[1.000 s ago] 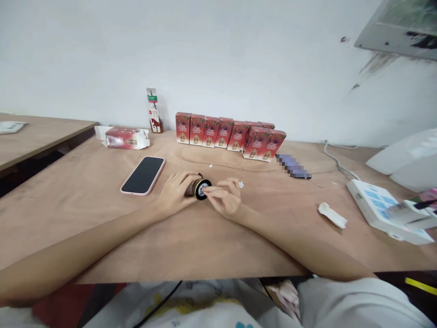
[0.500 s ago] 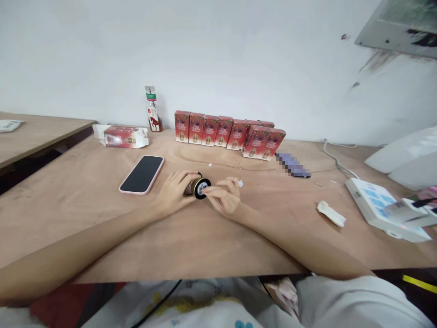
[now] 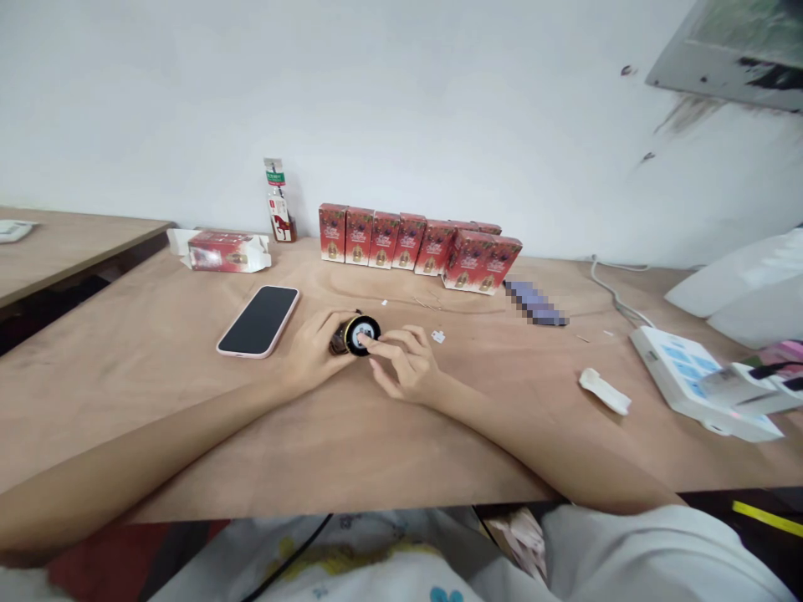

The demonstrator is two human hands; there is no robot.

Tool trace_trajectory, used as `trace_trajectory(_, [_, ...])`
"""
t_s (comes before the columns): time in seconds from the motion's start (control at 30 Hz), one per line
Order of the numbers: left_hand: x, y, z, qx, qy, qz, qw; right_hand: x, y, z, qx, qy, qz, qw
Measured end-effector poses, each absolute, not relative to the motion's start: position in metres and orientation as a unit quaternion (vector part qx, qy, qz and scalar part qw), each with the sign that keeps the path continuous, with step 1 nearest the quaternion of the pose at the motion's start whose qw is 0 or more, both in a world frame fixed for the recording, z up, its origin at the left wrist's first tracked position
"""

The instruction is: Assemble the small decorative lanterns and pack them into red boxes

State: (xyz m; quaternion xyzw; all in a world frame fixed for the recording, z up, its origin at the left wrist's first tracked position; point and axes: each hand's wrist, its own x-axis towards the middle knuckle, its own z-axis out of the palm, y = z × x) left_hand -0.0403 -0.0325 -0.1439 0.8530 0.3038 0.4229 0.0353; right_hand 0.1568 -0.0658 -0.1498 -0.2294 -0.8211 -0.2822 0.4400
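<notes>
My left hand (image 3: 317, 344) is wrapped round a small dark jar (image 3: 355, 335) lying on its side on the wooden table (image 3: 188, 393), its black lid with a gold rim and a pale round label turned toward me. My right hand (image 3: 405, 361) touches the lid with its fingertips, fingers bent and pinched at the label. A tiny white scrap (image 3: 437, 336) lies just right of my right hand.
A phone (image 3: 259, 320) lies screen-up to the left. A row of several red boxes (image 3: 417, 245) stands near the wall, with a flat red box (image 3: 221, 251) and a slim bottle (image 3: 277, 203) left of it. A white device (image 3: 703, 380) and white scrap (image 3: 604, 392) lie at right.
The jar's lid has tipped up more toward me, and my right fingers have shifted slightly left on it. The view has drifted a little.
</notes>
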Motion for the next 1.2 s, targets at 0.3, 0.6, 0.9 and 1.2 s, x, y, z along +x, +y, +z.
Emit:
trace_trajectory(0.3, [-0.040, -0.035, -0.140, 0.843, 0.331, 0.422, 0.045, 0.169, -0.062, -0.154, -0.343, -0.783, -0.264, 0.447])
trace_trajectory(0.6, [-0.040, -0.035, -0.138, 0.829, 0.377, 0.411, 0.042, 0.178, -0.047, -0.165, -0.672, -0.681, -0.273, 0.105])
trace_trajectory(0.9, [-0.040, -0.035, -0.139, 0.831, 0.367, 0.414, 0.047, 0.177, -0.044, -0.165, -0.622, -0.731, -0.248, 0.131])
trace_trajectory(1.2, [-0.040, -0.036, -0.138, 0.836, 0.355, 0.415, 0.039, 0.184, -0.041, -0.168, -0.475, -0.834, -0.155, 0.233])
